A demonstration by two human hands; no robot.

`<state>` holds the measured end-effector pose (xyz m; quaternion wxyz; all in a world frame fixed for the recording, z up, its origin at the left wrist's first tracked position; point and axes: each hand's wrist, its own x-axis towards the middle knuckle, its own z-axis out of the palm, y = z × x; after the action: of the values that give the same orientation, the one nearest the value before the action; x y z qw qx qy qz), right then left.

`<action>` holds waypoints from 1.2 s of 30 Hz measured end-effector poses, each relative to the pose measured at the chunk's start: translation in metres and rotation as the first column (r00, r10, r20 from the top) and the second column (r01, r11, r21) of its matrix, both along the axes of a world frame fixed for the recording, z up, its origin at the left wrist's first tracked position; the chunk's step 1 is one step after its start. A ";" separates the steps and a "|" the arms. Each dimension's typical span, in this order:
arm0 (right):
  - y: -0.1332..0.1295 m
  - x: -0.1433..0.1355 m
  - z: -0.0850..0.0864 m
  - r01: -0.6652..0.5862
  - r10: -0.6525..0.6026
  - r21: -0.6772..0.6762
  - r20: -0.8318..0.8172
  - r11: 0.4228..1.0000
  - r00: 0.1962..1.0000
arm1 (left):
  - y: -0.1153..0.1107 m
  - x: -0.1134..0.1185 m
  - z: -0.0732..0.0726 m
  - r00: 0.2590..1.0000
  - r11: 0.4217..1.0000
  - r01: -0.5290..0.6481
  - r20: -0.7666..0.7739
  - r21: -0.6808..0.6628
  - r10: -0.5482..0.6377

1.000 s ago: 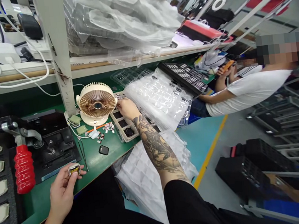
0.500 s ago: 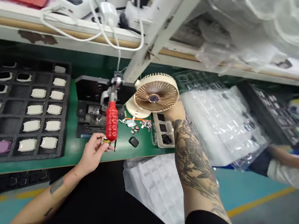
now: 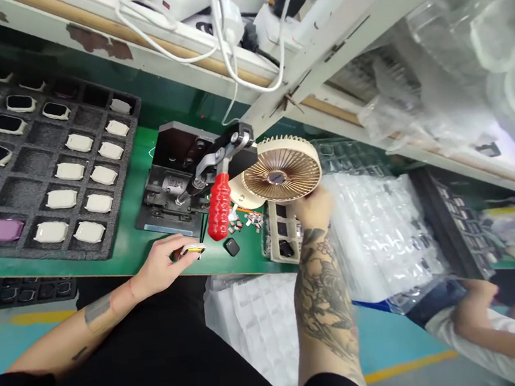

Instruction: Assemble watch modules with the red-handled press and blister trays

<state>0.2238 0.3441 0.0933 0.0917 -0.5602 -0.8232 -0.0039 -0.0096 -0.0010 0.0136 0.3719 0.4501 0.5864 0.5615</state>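
Between the fingers and thumb of my left hand [image 3: 166,263] is a small watch case [image 3: 193,249] with a yellow part inside, held above the front edge of the green table. My right hand [image 3: 315,208] is beside the fan [image 3: 281,169], over the right side of a small parts box [image 3: 275,249]; its fingertips are hidden. A press with a red handle [image 3: 219,208] stands between the hands. In front of the handle lies a small black square piece [image 3: 232,247]. Small loose parts [image 3: 253,220] lie near the box.
At the left, a dark foam tray [image 3: 67,247] holds pale and purple watch cases. Clear plastic trays [image 3: 372,236] lie at the right. White cables [image 3: 206,57] hang from the shelf above. Another person's arm [image 3: 477,317] shows at far right.
The view has shifted, and the red handle now appears farther right of my left hand, leaving the watch case more visible. My right hand remains beside the fan.
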 end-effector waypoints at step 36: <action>-0.207 -0.045 -0.031 -0.723 0.508 0.062 -0.752 0.688 0.419 | 0.013 -0.013 0.024 0.874 0.996 0.086 -0.476 -0.040 -0.095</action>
<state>0.1786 0.1367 0.0621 0.3229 -0.1749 -0.8564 0.3630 -0.0226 0.0118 0.0376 0.2458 0.5980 0.6432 0.4103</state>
